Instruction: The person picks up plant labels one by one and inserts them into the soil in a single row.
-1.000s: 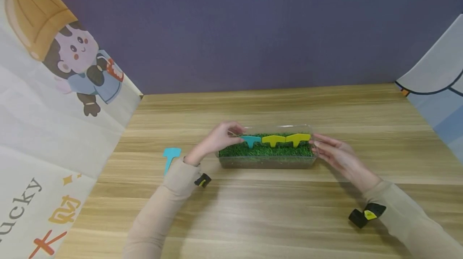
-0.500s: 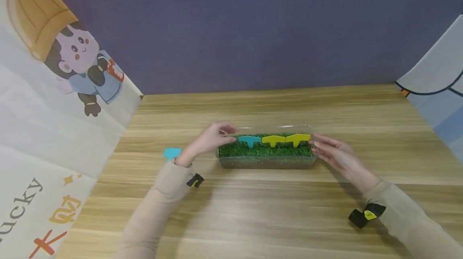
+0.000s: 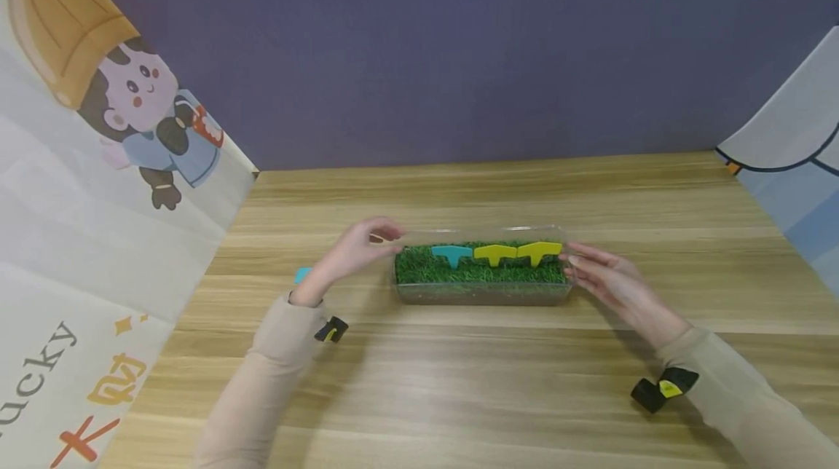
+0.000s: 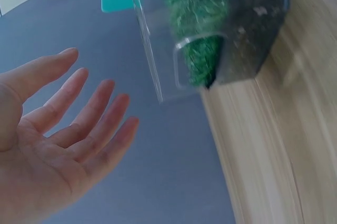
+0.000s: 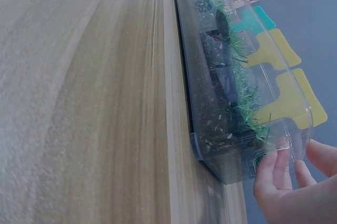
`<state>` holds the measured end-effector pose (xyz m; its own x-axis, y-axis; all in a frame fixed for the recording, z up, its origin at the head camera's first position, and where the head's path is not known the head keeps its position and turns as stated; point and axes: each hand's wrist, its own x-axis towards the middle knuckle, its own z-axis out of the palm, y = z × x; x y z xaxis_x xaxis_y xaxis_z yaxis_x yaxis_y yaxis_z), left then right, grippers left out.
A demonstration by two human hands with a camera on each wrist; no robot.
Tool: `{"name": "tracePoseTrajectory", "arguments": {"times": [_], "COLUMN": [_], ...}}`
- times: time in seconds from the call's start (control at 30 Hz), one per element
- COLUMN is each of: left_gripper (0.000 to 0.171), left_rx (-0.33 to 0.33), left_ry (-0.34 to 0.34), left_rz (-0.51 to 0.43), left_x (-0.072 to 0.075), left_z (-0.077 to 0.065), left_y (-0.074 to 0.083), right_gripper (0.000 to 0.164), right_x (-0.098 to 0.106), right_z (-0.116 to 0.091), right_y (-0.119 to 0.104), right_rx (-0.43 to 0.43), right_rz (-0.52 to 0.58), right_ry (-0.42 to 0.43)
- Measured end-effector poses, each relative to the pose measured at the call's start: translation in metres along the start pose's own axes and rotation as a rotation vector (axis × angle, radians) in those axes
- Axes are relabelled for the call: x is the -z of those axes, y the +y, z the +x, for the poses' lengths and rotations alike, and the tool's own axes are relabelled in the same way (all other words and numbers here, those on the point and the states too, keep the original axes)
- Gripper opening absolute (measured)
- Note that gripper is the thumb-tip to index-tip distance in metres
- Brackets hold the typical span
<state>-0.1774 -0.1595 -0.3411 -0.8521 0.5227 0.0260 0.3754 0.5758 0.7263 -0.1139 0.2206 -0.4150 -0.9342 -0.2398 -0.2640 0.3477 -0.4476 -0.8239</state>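
Note:
A clear plastic planter box (image 3: 485,295) filled with green artificial grass (image 3: 419,265) stands on the table. Upright in the grass, side by side, are a blue T-shaped plant label (image 3: 452,254) and two yellow ones, a middle yellow label (image 3: 495,254) and a right yellow label (image 3: 540,252). My left hand (image 3: 357,249) is off the box's left end, fingers relaxed and apart, holding nothing in the left wrist view. My right hand (image 5: 295,187) grips the box's right end with thumb and fingers. A second blue label (image 3: 301,275) lies on the table, mostly hidden behind my left wrist.
The wooden table (image 3: 472,389) ends at a dark blue-purple panel (image 3: 459,54) behind. A white cloth with a cartoon figure (image 3: 144,90) hangs at the left. Another printed sheet (image 3: 806,156) borders the right side.
My left hand has drawn away leftward from the blue label in the grass, past the box's left end. Its wrist now covers most of the loose blue label. My right hand stays put.

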Motion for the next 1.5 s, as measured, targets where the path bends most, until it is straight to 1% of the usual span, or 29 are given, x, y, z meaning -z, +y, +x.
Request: {"name": "tracePoseTrajectory", "arguments": {"times": [0.2, 0.4, 0.57, 0.77, 1.0, 1.1, 1.27, 1.5], "left_gripper": [0.032, 0.029, 0.026, 0.026, 0.028, 0.028, 0.028, 0.030], "left_rx": [0.013, 0.031, 0.066, 0.117, 0.162, 0.178, 0.187, 0.230], "left_ry": [0.031, 0.053, 0.067, 0.062, 0.058, 0.051, 0.039, 0.012], "left_rz": [0.005, 0.003, 0.029, 0.055, 0.081, 0.100, 0.130, 0.178], "left_x": [0.009, 0.017, 0.022, 0.029, 0.037, 0.039, 0.042, 0.046], "left_z": [-0.009, -0.019, -0.027, -0.037, -0.047, -0.050, -0.054, -0.057], "left_y": [-0.008, -0.018, -0.029, -0.045, -0.064, -0.070, -0.079, -0.093], "right_gripper": [0.027, 0.027, 0.026, 0.027, 0.027, 0.027, 0.026, 0.027], "right_x": [0.000, 0.000, 0.000, 0.001, 0.000, 0.000, -0.001, 0.000], "right_z": [0.000, 0.000, 0.000, 0.000, 0.000, 0.000, 0.000, 0.000], "right_y": [0.000, -0.001, -0.001, -0.001, -0.001, -0.001, 0.000, -0.001], "right_rx": [0.000, -0.010, -0.013, -0.010, -0.008, -0.010, -0.012, -0.013], "right_rz": [0.010, 0.017, 0.014, 0.004, 0.004, -0.002, -0.011, -0.004], "right_ry": [-0.002, 0.010, 0.013, 0.005, 0.002, 0.009, 0.020, 0.018]}}
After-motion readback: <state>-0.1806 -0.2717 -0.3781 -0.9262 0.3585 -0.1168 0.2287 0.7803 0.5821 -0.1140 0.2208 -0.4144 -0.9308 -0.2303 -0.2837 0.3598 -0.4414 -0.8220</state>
